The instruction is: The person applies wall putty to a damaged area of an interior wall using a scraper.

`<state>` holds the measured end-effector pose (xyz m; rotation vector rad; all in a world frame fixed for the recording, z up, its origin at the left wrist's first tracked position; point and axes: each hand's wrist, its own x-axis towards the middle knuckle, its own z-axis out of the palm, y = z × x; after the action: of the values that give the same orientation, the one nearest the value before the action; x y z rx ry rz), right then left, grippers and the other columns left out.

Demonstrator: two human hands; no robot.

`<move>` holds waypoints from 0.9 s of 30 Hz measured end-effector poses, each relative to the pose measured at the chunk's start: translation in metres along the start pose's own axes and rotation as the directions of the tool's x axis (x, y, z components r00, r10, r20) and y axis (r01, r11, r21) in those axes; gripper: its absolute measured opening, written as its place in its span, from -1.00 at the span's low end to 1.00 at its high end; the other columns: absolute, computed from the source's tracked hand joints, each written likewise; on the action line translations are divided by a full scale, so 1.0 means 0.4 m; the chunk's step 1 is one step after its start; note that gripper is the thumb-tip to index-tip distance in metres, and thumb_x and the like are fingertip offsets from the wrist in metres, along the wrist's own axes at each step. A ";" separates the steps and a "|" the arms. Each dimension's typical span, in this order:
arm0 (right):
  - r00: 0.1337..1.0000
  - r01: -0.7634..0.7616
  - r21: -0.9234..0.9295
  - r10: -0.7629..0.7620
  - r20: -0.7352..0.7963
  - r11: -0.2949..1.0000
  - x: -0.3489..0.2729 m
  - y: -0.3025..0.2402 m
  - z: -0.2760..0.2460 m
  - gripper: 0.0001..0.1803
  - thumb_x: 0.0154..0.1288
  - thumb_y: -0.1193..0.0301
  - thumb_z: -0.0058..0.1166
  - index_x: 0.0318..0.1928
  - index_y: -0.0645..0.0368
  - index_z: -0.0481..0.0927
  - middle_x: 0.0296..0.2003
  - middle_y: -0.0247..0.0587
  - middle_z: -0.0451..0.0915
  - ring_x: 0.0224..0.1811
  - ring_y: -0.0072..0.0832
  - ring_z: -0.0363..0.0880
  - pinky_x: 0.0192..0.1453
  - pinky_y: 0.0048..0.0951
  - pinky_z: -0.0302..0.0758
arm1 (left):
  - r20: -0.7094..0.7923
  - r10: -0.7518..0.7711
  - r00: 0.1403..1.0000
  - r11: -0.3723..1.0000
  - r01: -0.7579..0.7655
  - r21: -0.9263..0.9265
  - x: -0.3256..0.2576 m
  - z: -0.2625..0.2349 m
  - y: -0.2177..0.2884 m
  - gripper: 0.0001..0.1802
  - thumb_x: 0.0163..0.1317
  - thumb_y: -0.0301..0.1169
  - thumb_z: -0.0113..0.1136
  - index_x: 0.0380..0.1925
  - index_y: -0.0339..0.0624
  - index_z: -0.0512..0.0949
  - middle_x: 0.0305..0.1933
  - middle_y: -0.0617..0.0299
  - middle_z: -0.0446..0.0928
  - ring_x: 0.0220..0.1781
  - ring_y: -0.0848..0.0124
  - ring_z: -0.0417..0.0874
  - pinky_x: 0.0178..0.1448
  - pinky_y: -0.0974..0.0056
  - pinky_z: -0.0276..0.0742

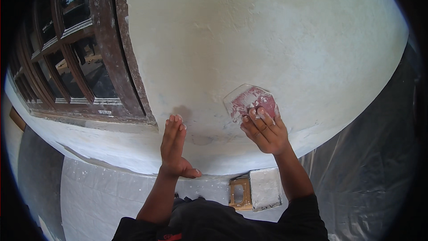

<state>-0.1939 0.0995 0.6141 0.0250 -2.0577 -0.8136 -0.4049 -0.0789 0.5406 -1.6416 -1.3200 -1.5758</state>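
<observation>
A white plastered wall (249, 35) fills most of the view. My right hand (265, 129) grips a flat red scraper blade (250, 99) smeared with white filler, its edge pressed against the wall low down. My left hand (174, 145) lies flat against the wall to the left of the blade, fingers straight and together, thumb out, holding nothing. A darker damp patch (203, 139) shows on the wall between the two hands.
A dark brown wooden window frame (80, 53) with glass panes stands at the left. On the floor below lies a wooden-handled plaster board (263, 189) coated in white. Clear plastic sheeting (374, 165) covers the floor at the right, and tiles (89, 187) at the left.
</observation>
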 end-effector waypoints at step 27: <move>0.986 0.117 -0.014 -0.115 0.118 0.993 0.037 0.028 -0.060 -0.72 0.21 0.29 0.24 -0.08 0.07 0.66 0.06 -0.21 0.59 0.25 -0.33 0.44 0.26 0.10 0.39 | 0.006 -0.012 1.000 1.000 0.012 0.000 -0.009 0.004 0.018 0.16 0.05 0.50 -0.13 0.24 -0.46 0.28 0.30 -0.32 0.28 0.40 -0.18 0.24 0.43 -0.17 0.05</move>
<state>-0.1815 0.0907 0.6405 0.0882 -2.1737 -0.9272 -0.3972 -0.0814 0.5388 -1.6427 -1.3359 -1.5790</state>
